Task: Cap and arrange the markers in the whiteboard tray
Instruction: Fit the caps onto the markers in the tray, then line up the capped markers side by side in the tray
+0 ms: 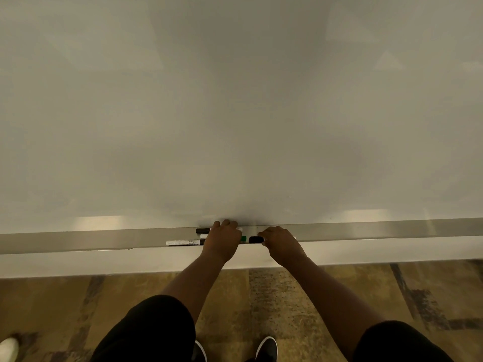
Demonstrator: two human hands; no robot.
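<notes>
A blank whiteboard (235,100) fills the wall, with a metal tray (104,239) along its bottom edge. Both hands are down on the tray's middle. The left hand (222,240) lies curled over several markers, a black-capped one (202,230) at the back edge and a white-barrelled one (184,242) at the front edge. The right hand (281,242) pinches a marker's black cap (255,240), beside a green cap (243,238).

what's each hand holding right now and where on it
Right hand pinches the black-capped marker just behind its cap. Left hand covers the tray's markers; its hold cannot be told.
</notes>
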